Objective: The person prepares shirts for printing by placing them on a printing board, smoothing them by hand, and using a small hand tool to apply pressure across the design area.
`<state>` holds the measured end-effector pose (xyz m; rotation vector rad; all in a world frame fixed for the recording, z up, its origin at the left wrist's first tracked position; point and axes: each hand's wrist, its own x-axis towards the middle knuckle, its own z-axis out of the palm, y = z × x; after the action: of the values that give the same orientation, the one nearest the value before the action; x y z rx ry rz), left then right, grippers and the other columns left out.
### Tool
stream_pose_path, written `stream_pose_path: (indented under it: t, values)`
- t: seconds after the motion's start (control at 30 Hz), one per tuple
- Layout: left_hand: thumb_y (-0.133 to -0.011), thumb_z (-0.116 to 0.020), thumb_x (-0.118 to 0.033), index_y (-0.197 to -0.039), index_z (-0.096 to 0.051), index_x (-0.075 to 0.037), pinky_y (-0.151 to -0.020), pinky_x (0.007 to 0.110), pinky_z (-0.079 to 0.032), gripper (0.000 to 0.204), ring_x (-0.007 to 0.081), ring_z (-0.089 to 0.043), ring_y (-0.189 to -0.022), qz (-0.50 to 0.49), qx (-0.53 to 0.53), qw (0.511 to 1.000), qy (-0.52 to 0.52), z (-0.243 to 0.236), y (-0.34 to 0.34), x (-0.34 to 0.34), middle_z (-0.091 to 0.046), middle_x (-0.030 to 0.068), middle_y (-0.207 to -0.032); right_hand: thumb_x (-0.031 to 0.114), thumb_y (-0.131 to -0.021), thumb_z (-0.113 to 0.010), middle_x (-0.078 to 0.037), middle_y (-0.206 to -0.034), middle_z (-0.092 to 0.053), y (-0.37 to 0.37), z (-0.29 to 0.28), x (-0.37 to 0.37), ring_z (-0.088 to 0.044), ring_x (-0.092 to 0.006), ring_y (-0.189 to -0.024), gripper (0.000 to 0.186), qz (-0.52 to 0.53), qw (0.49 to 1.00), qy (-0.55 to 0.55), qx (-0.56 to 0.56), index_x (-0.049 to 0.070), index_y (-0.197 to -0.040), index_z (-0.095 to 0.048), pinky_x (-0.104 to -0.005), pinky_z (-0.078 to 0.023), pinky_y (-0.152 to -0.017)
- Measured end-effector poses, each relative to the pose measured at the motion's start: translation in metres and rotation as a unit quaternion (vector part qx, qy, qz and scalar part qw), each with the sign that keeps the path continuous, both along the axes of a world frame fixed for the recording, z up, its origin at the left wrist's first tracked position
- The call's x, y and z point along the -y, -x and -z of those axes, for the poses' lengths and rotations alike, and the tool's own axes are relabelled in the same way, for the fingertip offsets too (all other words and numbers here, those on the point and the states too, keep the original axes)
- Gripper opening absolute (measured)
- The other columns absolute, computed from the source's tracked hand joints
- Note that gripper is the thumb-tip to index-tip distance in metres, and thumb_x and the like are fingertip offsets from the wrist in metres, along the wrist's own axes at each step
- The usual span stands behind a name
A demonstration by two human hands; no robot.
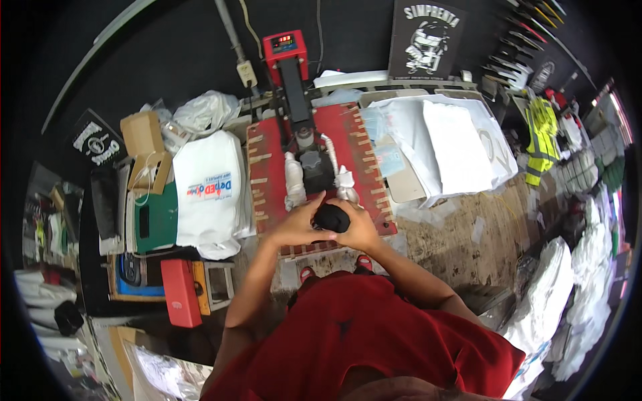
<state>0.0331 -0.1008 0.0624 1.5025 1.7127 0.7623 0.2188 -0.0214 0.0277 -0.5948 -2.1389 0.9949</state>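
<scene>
My left hand (299,226) and my right hand (359,226) wrap round a small black rounded thing (331,218) from both sides. It looks dark and soft; I cannot tell its exact kind. Fingers and thumbs of both hands curve about it, and the fingertips come close together at its far side. Just beyond my hands stands a heat press with a red control box (285,45), a black arm (294,90) and white-wrapped handles or bars (294,179). A red board (269,150) edged with tan tape strips lies under the press.
Right of the press, white sheets (458,144) lie on a wooden table (448,244). To the left are a printed white bag (208,184), an open cardboard box (150,157), a green board (155,220) and a red box (179,293). A yellow safety vest (540,140) hangs far right.
</scene>
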Motion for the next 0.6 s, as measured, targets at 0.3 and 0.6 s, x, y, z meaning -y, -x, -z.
stream_pose_path:
  t: [0.3,0.6]
  values:
    - [-0.092,-0.063,-0.051,-0.137,-0.05,-0.002,-0.115,0.056,-0.028,0.067,0.0399,-0.044,-0.131,-0.239,-0.235,0.912,-0.237,0.05,0.025,-0.09,-0.048,0.0205,-0.14,0.028,-0.063,-0.085,-0.014,-0.097,-0.068,0.034,0.042,-0.014,-0.068,-0.0349,-0.083,0.061,-0.114,0.983,-0.093,0.106,0.008,-0.115,-0.06,-0.0433,-0.056,-0.073]
    - [-0.096,-0.06,-0.043,-0.136,-0.049,-0.002,-0.106,0.053,-0.036,0.059,0.0437,-0.046,-0.121,-0.297,-0.224,0.906,-0.205,0.059,0.034,-0.086,-0.048,0.0233,-0.133,0.042,-0.06,-0.083,-0.014,-0.088,-0.063,0.043,0.06,-0.014,-0.066,-0.0335,-0.075,0.071,-0.119,0.979,-0.113,0.118,0.005,-0.117,-0.061,-0.043,-0.055,-0.066]
